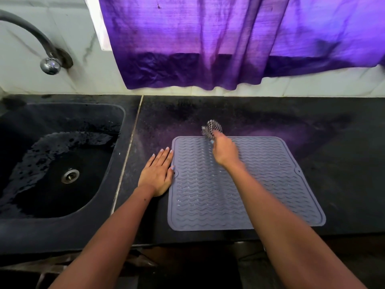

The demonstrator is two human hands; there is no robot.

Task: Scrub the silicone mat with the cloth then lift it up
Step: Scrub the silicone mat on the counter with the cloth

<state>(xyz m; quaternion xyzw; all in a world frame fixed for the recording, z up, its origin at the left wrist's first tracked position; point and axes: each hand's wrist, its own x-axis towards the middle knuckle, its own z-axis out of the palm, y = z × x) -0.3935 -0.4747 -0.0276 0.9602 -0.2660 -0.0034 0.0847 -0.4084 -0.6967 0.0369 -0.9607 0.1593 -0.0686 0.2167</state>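
Silicone mat (245, 184) flat between hands: left hand (156, 173) beside edge, right hand (225, 150) gripping cloth (210, 127).

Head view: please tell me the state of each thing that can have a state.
Mat: flat on the counter, not lifted.
Cloth: bunched, held at the mat's far edge.
Right hand: grips the cloth.
Left hand: flat, fingers straight, beside the mat's left edge.
Sink: wet inside.
Tap: no water seen running.
Curtain: hanging down.

Grey wave-ribbed silicone mat (245, 184), black-and-white checked cloth (211, 127), purple curtain (208, 38), black counter (312, 122).
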